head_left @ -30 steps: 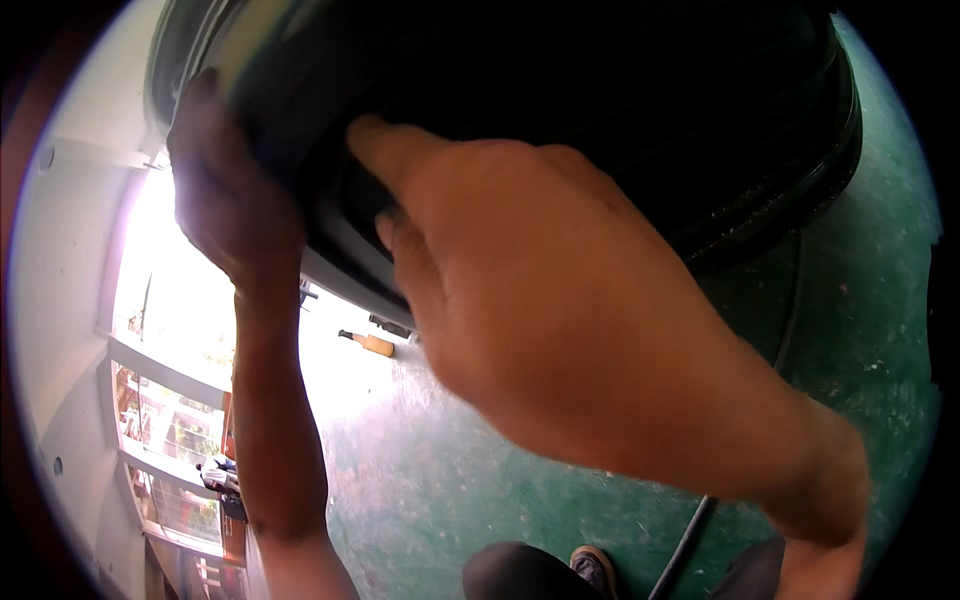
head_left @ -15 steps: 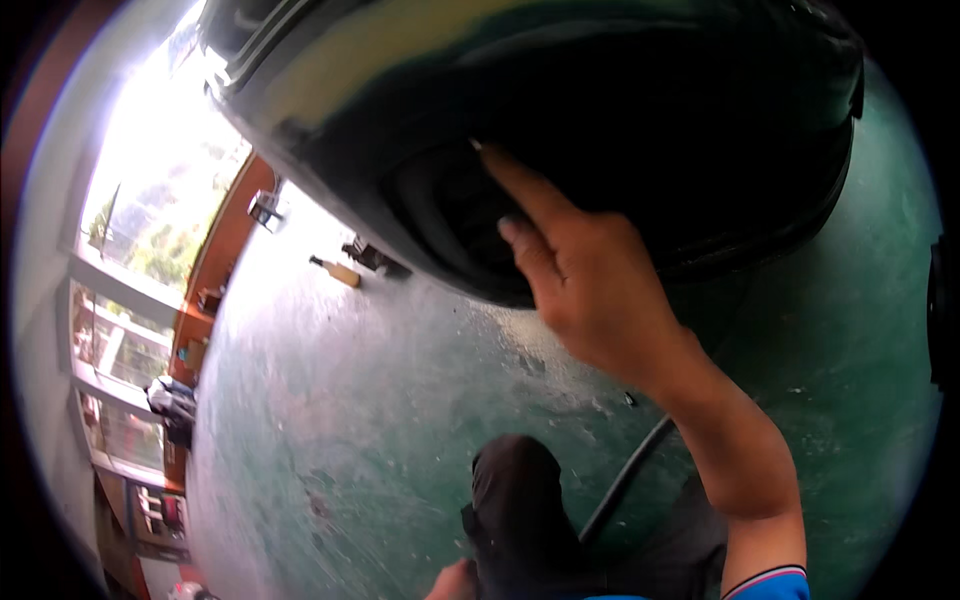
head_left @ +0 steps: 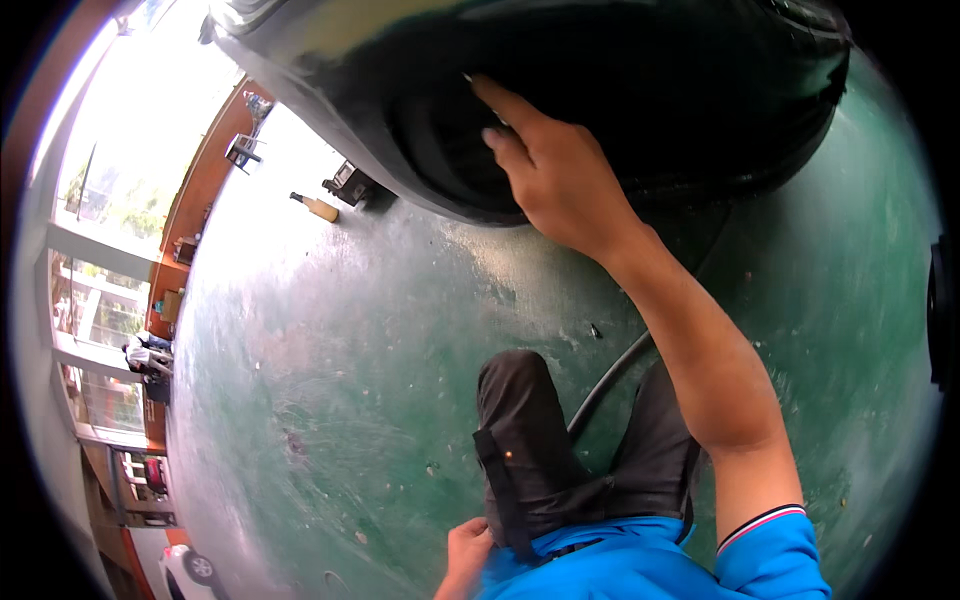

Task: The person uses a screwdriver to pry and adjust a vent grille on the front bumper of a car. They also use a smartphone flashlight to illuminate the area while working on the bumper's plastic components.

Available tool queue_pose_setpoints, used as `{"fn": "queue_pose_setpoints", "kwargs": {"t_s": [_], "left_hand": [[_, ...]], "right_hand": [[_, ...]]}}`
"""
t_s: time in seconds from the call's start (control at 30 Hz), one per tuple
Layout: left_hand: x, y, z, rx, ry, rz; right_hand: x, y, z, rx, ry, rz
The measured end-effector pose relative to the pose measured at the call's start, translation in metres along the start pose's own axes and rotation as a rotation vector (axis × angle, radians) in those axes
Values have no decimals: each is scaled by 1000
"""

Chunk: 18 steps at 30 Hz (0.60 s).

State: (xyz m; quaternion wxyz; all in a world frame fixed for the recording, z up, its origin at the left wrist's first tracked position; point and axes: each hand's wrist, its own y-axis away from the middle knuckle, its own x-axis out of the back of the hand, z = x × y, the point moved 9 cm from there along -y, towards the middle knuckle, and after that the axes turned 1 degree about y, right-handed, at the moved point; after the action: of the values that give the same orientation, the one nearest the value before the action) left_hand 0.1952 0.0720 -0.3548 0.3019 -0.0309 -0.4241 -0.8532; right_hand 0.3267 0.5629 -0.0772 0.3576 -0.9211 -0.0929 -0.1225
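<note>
A large dark, glossy curved vehicle panel (head_left: 660,110), apparently a bumper with a recessed section, fills the top. My right hand (head_left: 545,170) touches it near the recess, index finger stretched out and thumb apart from it; its other fingers are mostly hidden. My left hand (head_left: 470,550) is low beside my left hip, at my dark trousers and a hanging strap (head_left: 495,485), with curled fingers. Whatever it may hold is hidden.
A dark hose (head_left: 610,385) runs over the green floor (head_left: 320,360) between my legs. A yellow bottle (head_left: 320,208), a dark device (head_left: 350,183) and a small stool (head_left: 242,150) stand left of the panel. Windows (head_left: 100,300) and a white car (head_left: 195,565) are further left.
My left hand has left the panel and dropped to my hip. My right hand stays on the panel. The view has pulled back, showing more floor, legs and blue shirt.
</note>
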Motion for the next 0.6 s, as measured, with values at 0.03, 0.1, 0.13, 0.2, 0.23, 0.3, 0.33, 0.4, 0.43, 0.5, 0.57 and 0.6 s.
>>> {"fn": "queue_pose_setpoints", "kwargs": {"t_s": [0.03,0.1,0.13,0.2,0.23,0.3,0.33,0.4,0.43,0.5,0.57,0.6], "left_hand": [[0,1,-18,-28,224,2],[-8,16,-27,-83,543,35],[-16,18,-28,-31,635,-4],[-30,18,-29,76,820,-82],[-40,17,-24,120,800,-132],[-58,16,-15,203,753,-237],[-60,12,-15,165,677,-276],[-69,1,-23,101,519,-367],[-78,4,-16,134,639,-397],[-74,6,-13,179,707,-331],[-63,6,-13,150,707,-300],[-53,5,-20,101,680,-304]], "right_hand": [[3,3,1,44,8,55],[-4,3,-1,-17,-22,-34],[-5,3,-1,-43,-26,-82],[-1,5,1,-22,29,-26],[0,5,1,-10,54,-5],[1,6,2,8,59,15],[1,4,3,13,56,32],[0,2,5,28,48,29],[0,2,4,38,41,21],[-1,1,8,-23,45,-42],[2,0,12,-48,55,-47],[1,0,13,-41,63,-28]]}}
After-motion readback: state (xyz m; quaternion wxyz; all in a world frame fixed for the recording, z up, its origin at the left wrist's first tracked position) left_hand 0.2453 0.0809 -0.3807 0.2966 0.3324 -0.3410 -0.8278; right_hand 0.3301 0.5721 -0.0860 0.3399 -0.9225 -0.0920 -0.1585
